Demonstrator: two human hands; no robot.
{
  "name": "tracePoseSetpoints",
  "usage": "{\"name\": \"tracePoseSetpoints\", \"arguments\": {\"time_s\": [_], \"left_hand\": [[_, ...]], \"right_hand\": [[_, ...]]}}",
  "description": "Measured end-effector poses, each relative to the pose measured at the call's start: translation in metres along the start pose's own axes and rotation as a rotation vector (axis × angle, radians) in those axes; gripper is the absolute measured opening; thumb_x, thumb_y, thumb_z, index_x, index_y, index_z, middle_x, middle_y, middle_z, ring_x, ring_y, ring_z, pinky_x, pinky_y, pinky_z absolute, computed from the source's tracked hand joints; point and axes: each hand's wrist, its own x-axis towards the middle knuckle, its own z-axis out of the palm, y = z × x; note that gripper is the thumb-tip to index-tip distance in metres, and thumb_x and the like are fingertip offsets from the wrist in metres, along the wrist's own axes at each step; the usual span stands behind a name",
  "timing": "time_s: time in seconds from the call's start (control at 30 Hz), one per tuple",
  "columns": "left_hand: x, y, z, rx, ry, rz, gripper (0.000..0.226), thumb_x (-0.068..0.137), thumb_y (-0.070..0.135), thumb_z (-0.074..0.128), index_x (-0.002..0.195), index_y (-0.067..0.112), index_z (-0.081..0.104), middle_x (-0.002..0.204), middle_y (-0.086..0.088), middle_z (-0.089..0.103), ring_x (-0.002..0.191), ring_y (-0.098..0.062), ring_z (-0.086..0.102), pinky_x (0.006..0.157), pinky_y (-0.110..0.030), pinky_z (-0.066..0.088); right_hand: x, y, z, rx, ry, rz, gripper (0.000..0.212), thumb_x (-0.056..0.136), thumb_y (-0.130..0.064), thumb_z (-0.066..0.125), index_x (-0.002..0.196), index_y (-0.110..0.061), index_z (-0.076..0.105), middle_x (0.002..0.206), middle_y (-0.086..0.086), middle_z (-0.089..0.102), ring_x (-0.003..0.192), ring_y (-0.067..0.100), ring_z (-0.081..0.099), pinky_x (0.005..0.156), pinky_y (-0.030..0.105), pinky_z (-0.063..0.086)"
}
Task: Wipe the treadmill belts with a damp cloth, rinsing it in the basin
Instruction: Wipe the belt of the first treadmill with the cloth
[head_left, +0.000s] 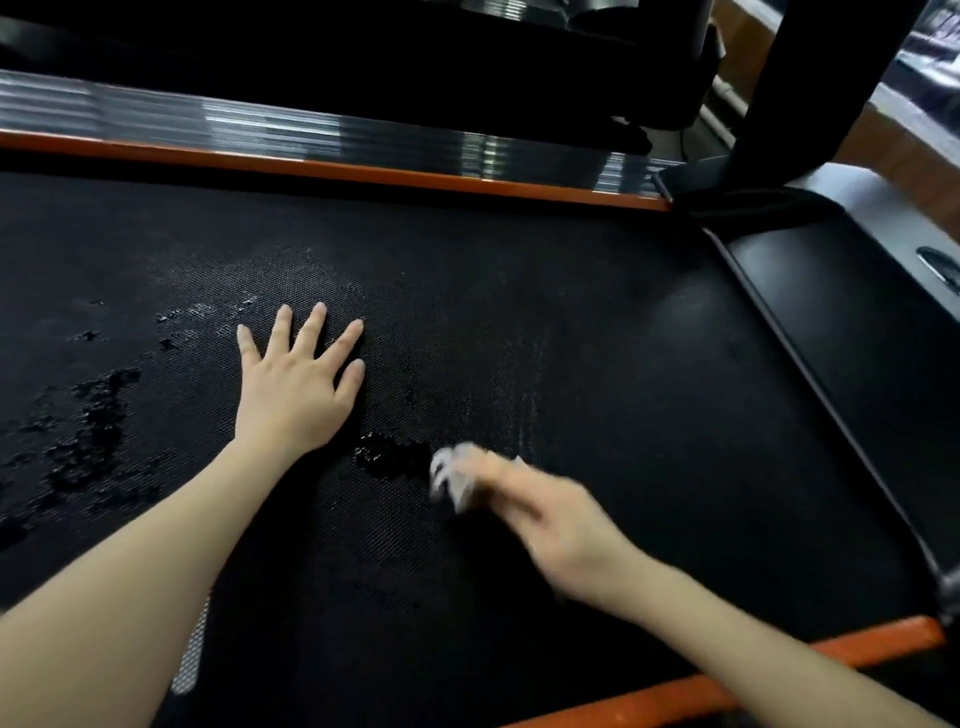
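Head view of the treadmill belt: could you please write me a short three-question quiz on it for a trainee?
1. True or false: the left hand lies flat on the belt with its fingers spread.
2. Which hand holds the cloth? A) the left hand B) the right hand C) neither
3. Fill in: the trim along the belt's far edge is coloured ____.

Key: 1 true; 2 B; 3 orange.
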Motion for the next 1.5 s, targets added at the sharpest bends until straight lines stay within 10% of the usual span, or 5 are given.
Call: {"name": "tracePoseSetpoints", "arguments": {"time_s": [0.13,0.33,0.9,1.2,1.5], "left_hand": [[0.000,-0.001,0.000,-0.023,-0.001,0.005,0.052,0.097,0.052,0.025,0.148,0.040,0.024,0.159,-0.004,0.015,0.146,-0.032,0.004,0.114,-0.060,-0.003],[0.001,-0.001,0.000,-0.005,-0.006,-0.005,0.053,0.096,0.052,0.024,0.148,0.040,0.023,0.159,-0.004,0.015,0.146,-0.032,0.004,0.114,-0.059,-0.002],[0.004,0.000,0.002,0.011,-0.017,-0.007,0.054,0.096,0.053,0.024,0.148,0.041,0.022,0.159,-0.004,0.015,0.146,-0.031,0.004,0.113,-0.060,-0.001],[0.001,-0.002,0.002,0.021,-0.012,0.002,0.054,0.095,0.054,0.020,0.148,0.042,0.019,0.160,-0.003,0.012,0.146,-0.031,0.002,0.114,-0.059,-0.002],[0.004,0.000,0.006,0.021,-0.021,-0.021,0.070,0.083,0.061,0.001,0.148,0.044,0.018,0.159,-0.002,0.013,0.146,-0.030,0.002,0.114,-0.059,-0.001]], "right_hand": [[0.025,-0.011,-0.045,0.680,0.205,0.370,0.029,0.095,0.001,0.043,0.108,-0.018,0.061,0.099,-0.006,0.071,0.090,0.004,0.066,0.079,0.015,0.050],[0.020,0.014,-0.079,-0.474,0.563,0.449,0.031,0.095,-0.017,0.047,0.122,-0.023,0.060,0.123,-0.005,0.063,0.111,0.014,0.058,0.093,0.025,0.039],[0.116,0.097,-0.080,-0.742,0.279,0.586,0.060,0.099,-0.026,0.038,0.148,-0.003,0.013,0.155,0.017,0.016,0.142,0.037,0.012,0.116,0.049,0.015],[0.028,0.040,0.002,-0.774,-0.095,-0.201,0.051,0.087,-0.021,0.037,0.135,-0.007,0.048,0.143,0.012,0.046,0.131,0.036,0.042,0.106,0.050,0.034],[0.198,0.133,-0.130,-0.771,0.303,0.575,0.054,0.097,-0.015,0.038,0.148,-0.009,0.020,0.157,0.011,0.012,0.143,0.038,0.008,0.116,0.050,0.014]]}}
